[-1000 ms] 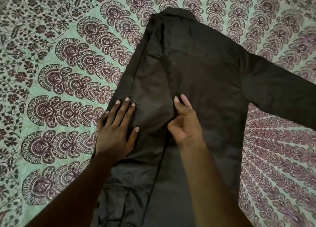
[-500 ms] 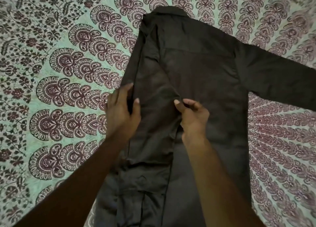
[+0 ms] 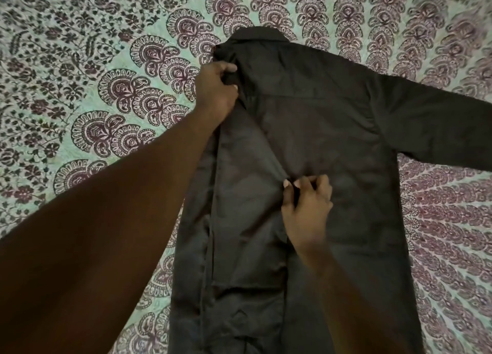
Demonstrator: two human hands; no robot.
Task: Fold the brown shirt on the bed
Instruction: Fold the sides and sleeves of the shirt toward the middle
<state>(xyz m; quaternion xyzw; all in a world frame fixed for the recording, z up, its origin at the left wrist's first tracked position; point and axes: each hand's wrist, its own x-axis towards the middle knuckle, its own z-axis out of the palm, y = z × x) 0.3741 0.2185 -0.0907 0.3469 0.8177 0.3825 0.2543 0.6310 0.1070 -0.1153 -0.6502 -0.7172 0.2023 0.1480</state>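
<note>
The shirt (image 3: 319,140) lies back-up on the bed (image 3: 106,60), collar (image 3: 259,34) at the far end and hem toward me. Its left side is already turned in over the back, with that sleeve (image 3: 245,194) laid down the length of the body and the cuff (image 3: 245,313) near the hem. The other sleeve (image 3: 439,130) lies stretched out to the right across the sheet, not yet folded.

My left hand (image 3: 215,92) is curled tight on the cloth at the left shoulder, just below the collar. My right hand (image 3: 306,207) pinches the inner edge of the turned-in part at mid-back, thumb and fingertips closed on it. The fabric is so dark that I can't be sure whether I have only the sleeve edge or the layer under it too.

By my reckoning I'm about a third of the way through, and I'm squaring up this first fold between my two grips. What remains is bringing in the right side and its sleeve, then doubling the body up from the hem toward the collar.
</note>
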